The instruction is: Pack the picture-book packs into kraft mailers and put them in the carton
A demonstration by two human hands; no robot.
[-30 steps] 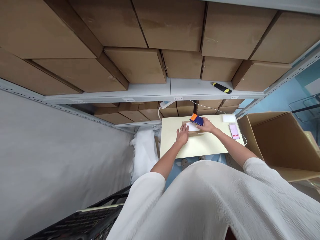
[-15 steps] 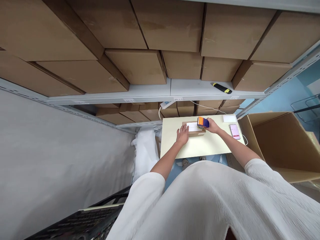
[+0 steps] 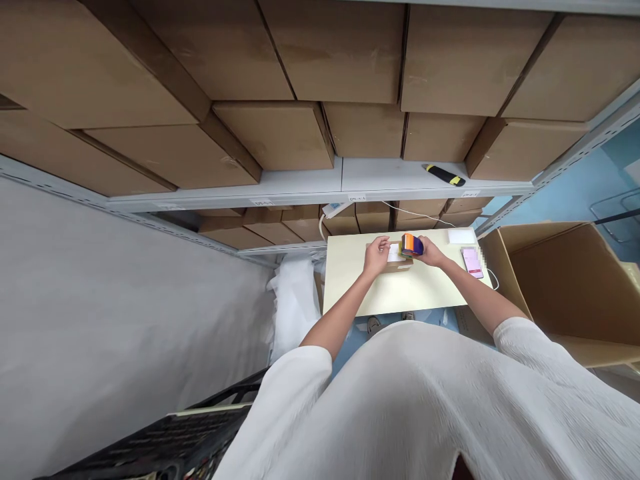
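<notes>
A small brown cardboard box lies on the pale yellow table, with a white sheet or label on its top. Over the box's left end is my left hand, its fingers bent and drawn together. Whatever they may pinch is too small to make out. My right hand grips an orange and dark-blue hand-held device at its dark end. The device's orange end is over the right part of the box, hiding some of the white sheet. I cannot tell whether it touches the sheet.
On the table, a phone and a white block are to the right. Shelves of cartons stand ahead, holding a black-and-yellow cutter. A large open carton is at right, white wrapping at left.
My left hand has gone from lying flat on the box to curled fingers over its left end. The device in my right hand has turned slightly, showing more orange.
</notes>
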